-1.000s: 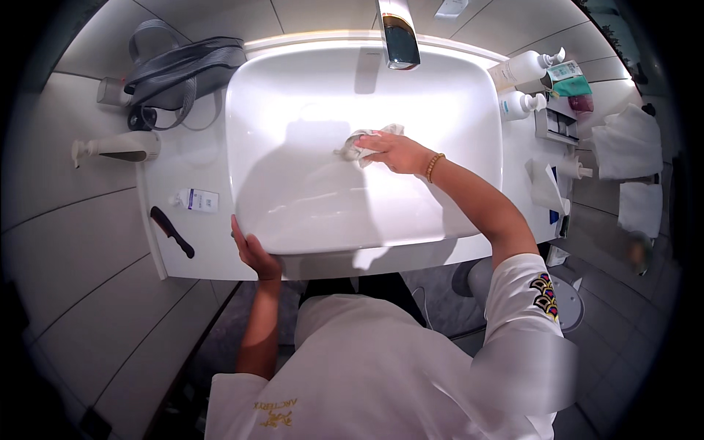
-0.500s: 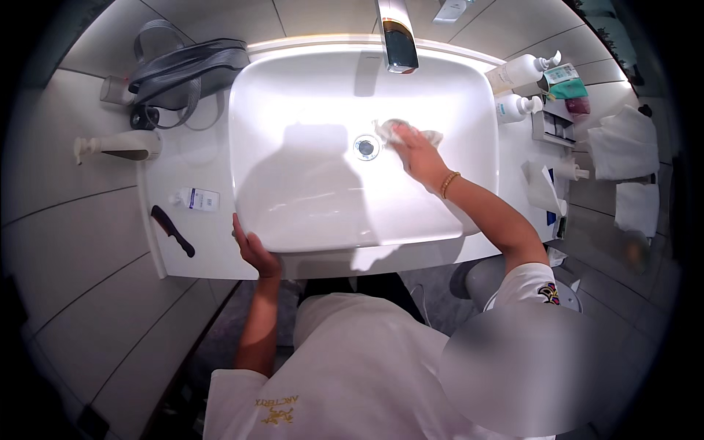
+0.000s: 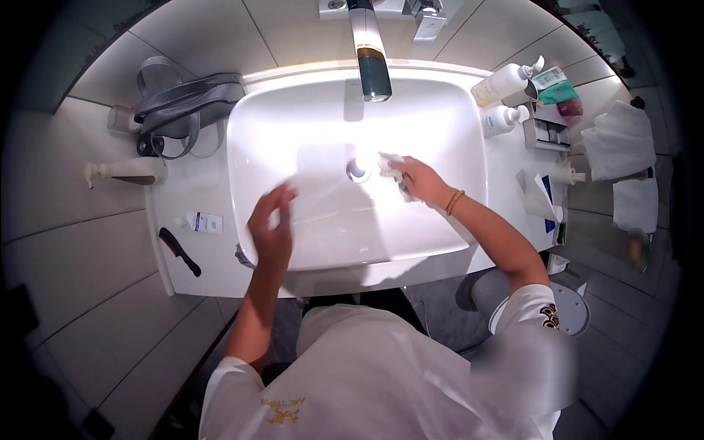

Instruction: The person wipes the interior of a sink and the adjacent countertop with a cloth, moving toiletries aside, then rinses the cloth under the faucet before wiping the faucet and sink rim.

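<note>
My right hand (image 3: 425, 182) grips a crumpled whitish cloth (image 3: 391, 163) inside the white washbasin (image 3: 323, 246), just right of the round metal drain (image 3: 358, 171). A beaded band circles that wrist. Over the basin's front left part hovers my left hand (image 3: 271, 226), fingers bent and a gap between thumb and fingers, with nothing in it. From the back wall the faucet (image 3: 372, 73) reaches out above the basin.
Left of the basin are a grey bag (image 3: 191, 106), a pump bottle lying down (image 3: 132, 173), a small tube (image 3: 207, 222) and a comb (image 3: 180, 251). Pump bottles (image 3: 506, 84) and a small organizer box (image 3: 546, 134) line the right side. White towels (image 3: 620, 139) hang farther right.
My left hand has lifted off the basin's front left rim and moved inward over it. My right hand still has the cloth near the drain, now bunched up more. The view has shifted slightly.
</note>
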`<move>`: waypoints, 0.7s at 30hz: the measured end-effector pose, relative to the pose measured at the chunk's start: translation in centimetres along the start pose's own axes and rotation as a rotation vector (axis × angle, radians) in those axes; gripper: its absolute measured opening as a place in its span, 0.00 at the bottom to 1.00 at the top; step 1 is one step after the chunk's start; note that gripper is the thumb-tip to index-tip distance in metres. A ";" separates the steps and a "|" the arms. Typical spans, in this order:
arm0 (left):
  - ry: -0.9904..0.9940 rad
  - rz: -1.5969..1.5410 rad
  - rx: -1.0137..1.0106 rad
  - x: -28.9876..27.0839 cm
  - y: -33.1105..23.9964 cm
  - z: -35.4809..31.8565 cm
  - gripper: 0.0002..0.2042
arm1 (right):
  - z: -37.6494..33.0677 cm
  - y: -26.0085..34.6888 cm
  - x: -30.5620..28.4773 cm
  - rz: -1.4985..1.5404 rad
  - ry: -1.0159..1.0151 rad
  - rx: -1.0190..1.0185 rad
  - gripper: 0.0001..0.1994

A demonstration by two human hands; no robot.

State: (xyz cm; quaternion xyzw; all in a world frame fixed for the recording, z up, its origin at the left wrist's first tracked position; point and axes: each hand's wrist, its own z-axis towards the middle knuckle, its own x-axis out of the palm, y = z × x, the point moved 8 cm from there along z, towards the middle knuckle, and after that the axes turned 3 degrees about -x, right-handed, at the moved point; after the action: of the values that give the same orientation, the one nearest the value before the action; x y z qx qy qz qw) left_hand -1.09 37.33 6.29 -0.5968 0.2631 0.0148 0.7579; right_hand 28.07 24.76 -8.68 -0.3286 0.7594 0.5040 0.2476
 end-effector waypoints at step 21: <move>0.501 0.728 0.360 17.1 11.2 4.4 0.29 | 0.8 1.2 -0.7 -0.640 -0.425 -0.220 0.21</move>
State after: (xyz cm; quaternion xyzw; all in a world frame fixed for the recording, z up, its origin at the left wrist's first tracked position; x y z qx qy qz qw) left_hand 11.57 39.58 -10.18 -0.3102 0.6280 0.0894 0.7081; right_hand 27.66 26.01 -7.71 -0.4615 0.4918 0.5367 0.5071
